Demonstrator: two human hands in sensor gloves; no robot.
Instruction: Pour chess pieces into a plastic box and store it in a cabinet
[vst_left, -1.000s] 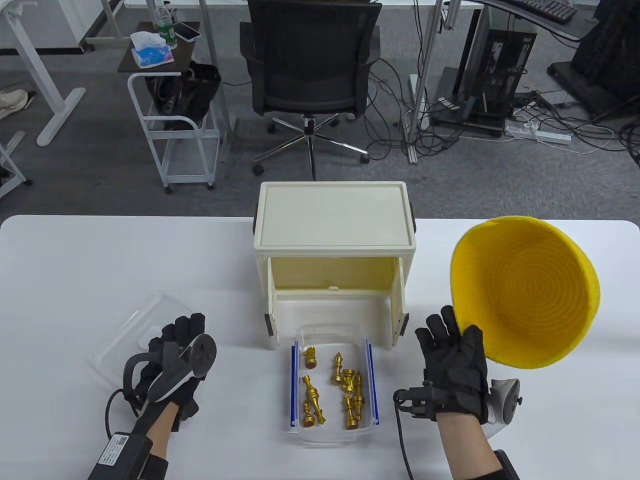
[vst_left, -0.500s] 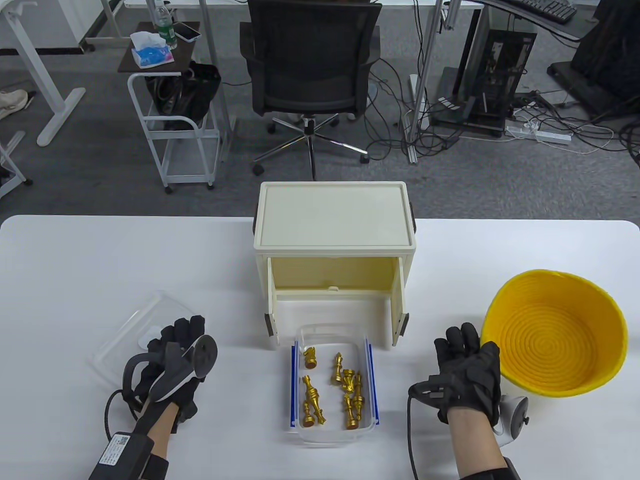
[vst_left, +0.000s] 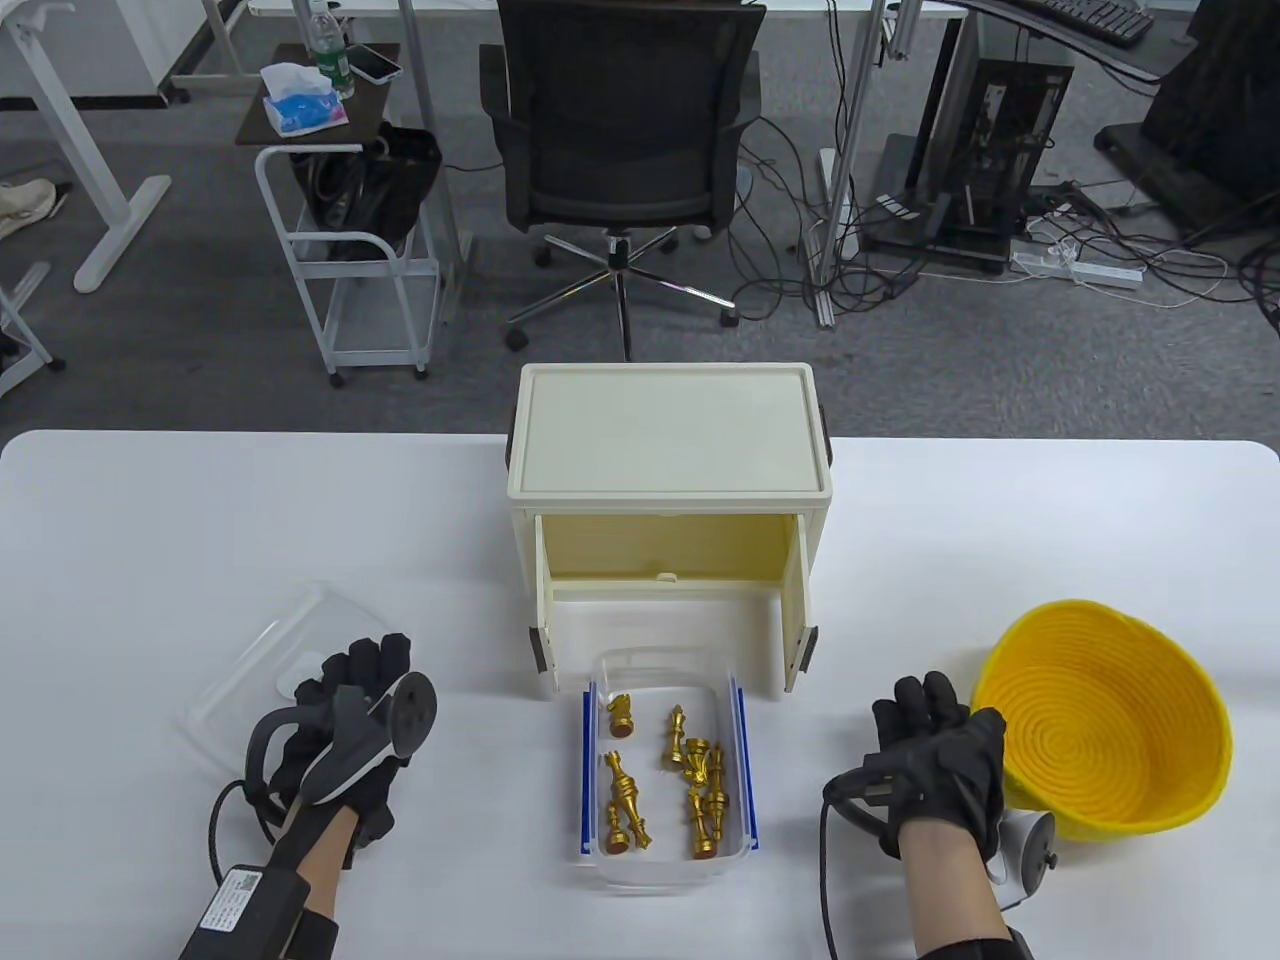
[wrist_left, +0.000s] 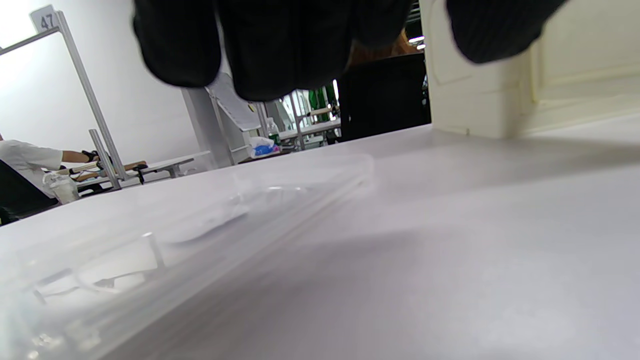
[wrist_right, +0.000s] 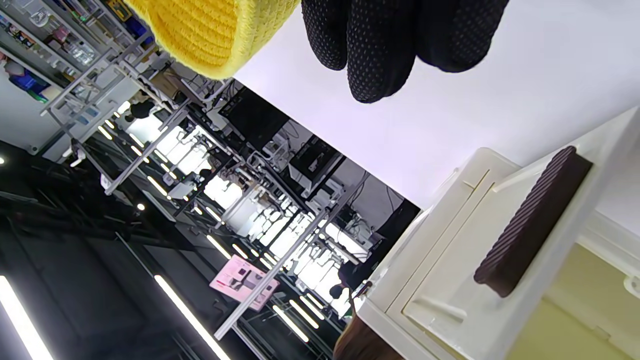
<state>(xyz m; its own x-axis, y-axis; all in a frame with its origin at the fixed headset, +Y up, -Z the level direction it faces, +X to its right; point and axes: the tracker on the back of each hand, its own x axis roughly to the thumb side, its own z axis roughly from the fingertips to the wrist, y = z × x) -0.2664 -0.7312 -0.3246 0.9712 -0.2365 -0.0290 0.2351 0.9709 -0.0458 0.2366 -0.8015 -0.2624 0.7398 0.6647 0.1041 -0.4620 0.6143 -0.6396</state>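
A clear plastic box (vst_left: 738, 770) with blue clips sits near the table's front, holding several gold chess pieces (vst_left: 690, 775). Behind it stands the cream cabinet (vst_left: 668, 440), its front open and its inside bare. My right hand (vst_left: 935, 730) holds the left rim of the empty yellow woven basket (vst_left: 1110, 715), thumb on the rim; the basket sits low and tilted at the right. In the right wrist view my fingers (wrist_right: 375, 50) hang beside the basket's outer wall (wrist_right: 210, 30). My left hand (vst_left: 355, 670) rests on the clear lid (vst_left: 250, 660); the lid also shows in the left wrist view (wrist_left: 200, 225).
The cabinet's side with a dark handle (wrist_right: 530, 220) shows in the right wrist view, and its corner (wrist_left: 475, 100) in the left wrist view. An office chair (vst_left: 620, 130) and a small cart (vst_left: 350, 240) stand beyond the table's far edge.
My right hand has swung the yellow basket from raised and tipped down to the table at the right, moving toward me. The left hand and the box have not moved.
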